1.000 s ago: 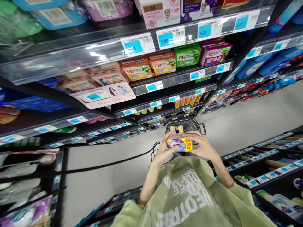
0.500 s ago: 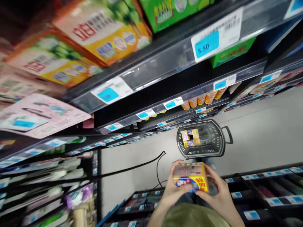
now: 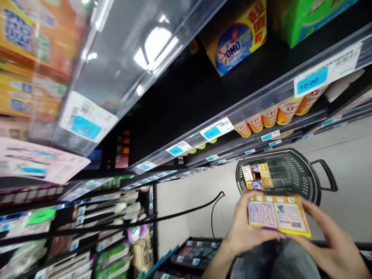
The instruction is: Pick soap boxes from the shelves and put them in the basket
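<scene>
Both my hands hold a yellow laundry soap pack [image 3: 279, 215] in front of my legs. My left hand [image 3: 245, 224] grips its left end, with the thumb along the near edge. At the other end my right hand [image 3: 327, 236] closes on the pack, fingers behind and thumb in front. Printed white panels and a barcode face up. Just beyond, on the floor, stands a dark shopping basket [image 3: 300, 166] with similar yellow packs [image 3: 263, 170] at its left end.
A yellow OMO pack [image 3: 236, 42] and a green box [image 3: 315, 17] sit on the shelf above. Orange tubs [image 3: 270, 116] stand lower down. Price tags [image 3: 327, 73] line the shelf edges. A black cable [image 3: 192, 207] hangs at left; hanging goods [image 3: 116, 217] lie beyond.
The pack has turned in my hands, so its printed back panels show more and its logo front is mostly hidden. My view has shifted; the shelves and basket look closer.
</scene>
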{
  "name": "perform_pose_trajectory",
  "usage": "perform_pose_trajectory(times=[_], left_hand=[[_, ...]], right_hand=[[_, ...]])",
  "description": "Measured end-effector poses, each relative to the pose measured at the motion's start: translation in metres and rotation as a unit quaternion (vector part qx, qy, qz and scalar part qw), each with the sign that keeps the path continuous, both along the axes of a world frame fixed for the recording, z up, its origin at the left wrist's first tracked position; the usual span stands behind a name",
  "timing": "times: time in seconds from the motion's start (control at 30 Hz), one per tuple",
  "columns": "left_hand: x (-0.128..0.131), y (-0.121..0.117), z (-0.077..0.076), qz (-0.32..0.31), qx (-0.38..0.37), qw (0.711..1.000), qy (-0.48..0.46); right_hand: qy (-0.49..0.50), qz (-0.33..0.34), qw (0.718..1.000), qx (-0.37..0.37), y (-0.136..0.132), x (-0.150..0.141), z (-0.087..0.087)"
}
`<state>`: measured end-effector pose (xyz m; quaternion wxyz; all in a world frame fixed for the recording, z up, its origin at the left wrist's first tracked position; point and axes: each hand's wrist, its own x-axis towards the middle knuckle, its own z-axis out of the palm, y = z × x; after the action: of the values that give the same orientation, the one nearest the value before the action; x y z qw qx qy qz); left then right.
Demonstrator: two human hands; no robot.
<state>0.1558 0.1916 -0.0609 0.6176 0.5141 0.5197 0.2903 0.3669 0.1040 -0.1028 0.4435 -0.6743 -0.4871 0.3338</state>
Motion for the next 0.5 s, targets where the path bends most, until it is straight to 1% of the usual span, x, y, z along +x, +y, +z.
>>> perform_pose_trajectory(times=[0.03, 0.1, 0.17, 0.23, 0.27, 0.33, 0.43, 0.5], left_hand=[[0.005, 0.016, 0.007, -0.018, 0.092, 0.996, -0.008], [0.015, 0.052, 0.026, -0.022, 0.239, 0.97, -0.035], [0.021, 0.088, 0.049, 0.009, 0.347, 0.937, -0.037], [0.023, 0.12, 0.071, 0.035, 0.435, 0.9, 0.011], [0.022, 0.134, 0.081, 0.05, 0.463, 0.884, 0.038], [0.016, 0.16, 0.099, 0.074, 0.499, 0.86, 0.078], [-0.001, 0.194, 0.117, 0.103, 0.506, 0.846, 0.131], [-0.015, 0.216, 0.123, 0.118, 0.495, 0.846, 0.159]], right_hand=[[-0.046, 0.031, 0.998, 0.01, 0.02, 0.01, 0.015], [-0.096, 0.078, 0.991, 0.06, 0.064, 0.025, 0.051], [-0.112, 0.121, 0.977, 0.135, 0.112, 0.032, 0.09], [-0.105, 0.134, 0.963, 0.209, 0.157, 0.032, 0.122], [-0.096, 0.133, 0.953, 0.255, 0.178, 0.03, 0.134], [-0.078, 0.152, 0.937, 0.306, 0.215, 0.022, 0.154], [-0.059, 0.199, 0.927, 0.313, 0.259, 0.005, 0.173], [-0.072, 0.215, 0.927, 0.299, 0.284, -0.008, 0.18]])
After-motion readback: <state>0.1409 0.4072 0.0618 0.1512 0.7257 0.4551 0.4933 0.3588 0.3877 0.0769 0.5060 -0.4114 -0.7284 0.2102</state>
